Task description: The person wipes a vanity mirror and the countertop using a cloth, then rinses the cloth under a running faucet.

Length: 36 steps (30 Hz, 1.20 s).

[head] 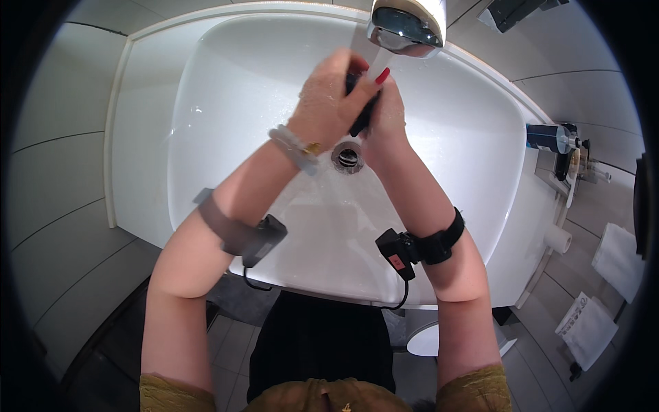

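Observation:
Over the white sink basin (231,92), both my hands are together under a stream of water from the chrome faucet (406,31). Between them is a dark object (364,116), mostly covered by my fingers, so its kind is unclear. My left hand (327,98), somewhat blurred, lies over it from the left, with red nails showing. My right hand (388,113) holds it from the right side. The metal drain (347,157) is just below my hands. Each forearm wears a strap with a small black device, and a pale band circles my left wrist.
A dark-labelled pump bottle (548,138) stands at the basin's right, near other dispensers. Further down on that side are a white paper roll (558,239) and two white towels (620,260) on the tiled wall. The basin's front edge (329,294) runs close to my body.

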Motion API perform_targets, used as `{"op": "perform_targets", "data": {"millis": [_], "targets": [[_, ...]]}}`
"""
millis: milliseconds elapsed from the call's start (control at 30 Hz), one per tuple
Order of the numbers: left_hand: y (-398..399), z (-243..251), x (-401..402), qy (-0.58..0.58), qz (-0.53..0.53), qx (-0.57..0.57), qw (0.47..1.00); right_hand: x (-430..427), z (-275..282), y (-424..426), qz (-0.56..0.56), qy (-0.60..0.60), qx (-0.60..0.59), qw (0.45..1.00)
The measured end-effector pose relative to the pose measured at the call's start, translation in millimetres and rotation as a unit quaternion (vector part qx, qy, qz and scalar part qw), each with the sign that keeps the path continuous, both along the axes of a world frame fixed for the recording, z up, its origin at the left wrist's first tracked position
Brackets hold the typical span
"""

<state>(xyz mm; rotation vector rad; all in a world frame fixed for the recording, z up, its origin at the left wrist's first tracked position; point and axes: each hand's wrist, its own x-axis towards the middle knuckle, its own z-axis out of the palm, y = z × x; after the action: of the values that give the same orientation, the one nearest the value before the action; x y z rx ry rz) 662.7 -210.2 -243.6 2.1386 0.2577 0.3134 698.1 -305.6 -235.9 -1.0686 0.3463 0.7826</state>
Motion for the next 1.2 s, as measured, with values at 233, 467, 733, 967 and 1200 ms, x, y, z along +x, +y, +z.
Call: {"op": "perform_targets", "data": {"millis": [233,467,733,967,1200], "targets": [[15,12,-11,0.170,-0.100,-0.634,0.747,5,-18,-8,0.077,-0.358,-0.148,0.919],[37,27,-15,0.231,-0.197,-0.458,0.835,9,-6,-18,0.140,-0.629,-0.100,0.758],[36,19,3,0.309,-0.231,-0.345,0.856,15,11,-13,0.171,-0.493,-0.043,0.852],[18,35,9,0.284,-0.203,-0.309,0.884,18,23,-5,0.060,-0.216,0.009,0.974],[-6,23,-3,0.244,-0.097,-0.159,0.952,19,9,-9,0.053,-0.204,0.036,0.977]]}}
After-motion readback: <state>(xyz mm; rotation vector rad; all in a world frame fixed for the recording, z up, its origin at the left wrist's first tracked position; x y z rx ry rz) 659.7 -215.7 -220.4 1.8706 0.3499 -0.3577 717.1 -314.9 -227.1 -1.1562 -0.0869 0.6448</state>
